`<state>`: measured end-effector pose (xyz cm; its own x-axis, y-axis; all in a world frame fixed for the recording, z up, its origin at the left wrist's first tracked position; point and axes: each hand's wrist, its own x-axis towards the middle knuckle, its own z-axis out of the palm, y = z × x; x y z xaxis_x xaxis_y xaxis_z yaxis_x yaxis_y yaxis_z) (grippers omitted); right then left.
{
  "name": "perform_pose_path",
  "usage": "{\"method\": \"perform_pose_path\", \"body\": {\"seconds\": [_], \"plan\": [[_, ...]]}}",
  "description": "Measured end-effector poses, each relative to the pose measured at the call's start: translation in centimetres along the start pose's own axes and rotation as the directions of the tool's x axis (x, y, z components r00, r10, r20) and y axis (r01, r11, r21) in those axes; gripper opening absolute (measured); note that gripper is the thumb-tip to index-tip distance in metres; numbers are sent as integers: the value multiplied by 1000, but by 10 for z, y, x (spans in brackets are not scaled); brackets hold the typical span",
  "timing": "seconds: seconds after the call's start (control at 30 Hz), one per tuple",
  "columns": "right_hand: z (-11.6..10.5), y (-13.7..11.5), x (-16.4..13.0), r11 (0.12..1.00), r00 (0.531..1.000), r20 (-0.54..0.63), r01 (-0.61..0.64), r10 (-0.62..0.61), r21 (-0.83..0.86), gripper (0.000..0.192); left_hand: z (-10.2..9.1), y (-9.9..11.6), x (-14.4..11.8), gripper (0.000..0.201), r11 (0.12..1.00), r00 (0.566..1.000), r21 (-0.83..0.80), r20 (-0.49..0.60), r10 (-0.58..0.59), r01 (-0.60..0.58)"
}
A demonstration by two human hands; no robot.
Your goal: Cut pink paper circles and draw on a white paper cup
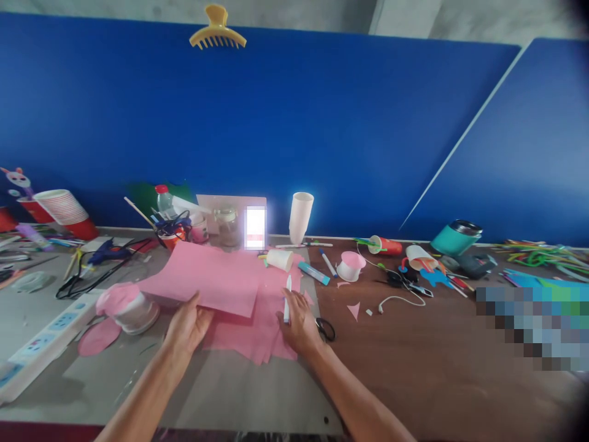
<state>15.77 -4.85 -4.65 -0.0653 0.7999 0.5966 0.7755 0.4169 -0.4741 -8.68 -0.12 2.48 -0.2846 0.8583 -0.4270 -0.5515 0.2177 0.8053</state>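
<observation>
My left hand (pixel 191 320) pinches the near edge of a pink paper sheet (pixel 207 279), which is raised and bent at its left side. Beneath it, more pink sheets (pixel 248 341) lie spread on the table. My right hand (pixel 300 319) is closed around a white marker (pixel 288 301), held upright over the right part of those sheets. Just right of this hand lie black-handled scissors (pixel 326 329), their blades hidden by it. A paper cup with a pink cover (pixel 131 310) leans left of my left hand, beside a pink paper oval (pixel 99 336).
A glue stick (pixel 313 273), a tipped white cup (pixel 279 260) and a small pink-topped cup (pixel 351 267) lie beyond the sheets. A white power strip (pixel 50 341) runs along the left. Stacked cups (pixel 64 212) and a teal flask (pixel 456 238) stand near the blue partition (pixel 299 116).
</observation>
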Motion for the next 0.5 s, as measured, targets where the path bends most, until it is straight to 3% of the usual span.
{"method": "perform_pose_path", "body": {"seconds": [0.13,0.23,0.33,0.4,0.5], "plan": [[-1,-1,-1,1000,1000,-11,-16,16,-8,53,1,-6,-23,14,972,969,-38,95,-229,234],[-2,0,-1,1000,1000,-13,-18,17,-20,52,-6,-13,-48,14,926,910,89,171,-378,368],[-1,0,-2,1000,1000,-10,6,-6,-15,53,-14,-14,-71,11,869,834,271,271,-481,413],[0,1,-2,1000,1000,-15,16,-17,-17,53,-11,-11,-75,18,847,801,428,358,-480,316],[1,0,-3,1000,999,-43,10,-11,-25,52,8,-3,-56,23,790,841,611,454,-296,-52]]}}
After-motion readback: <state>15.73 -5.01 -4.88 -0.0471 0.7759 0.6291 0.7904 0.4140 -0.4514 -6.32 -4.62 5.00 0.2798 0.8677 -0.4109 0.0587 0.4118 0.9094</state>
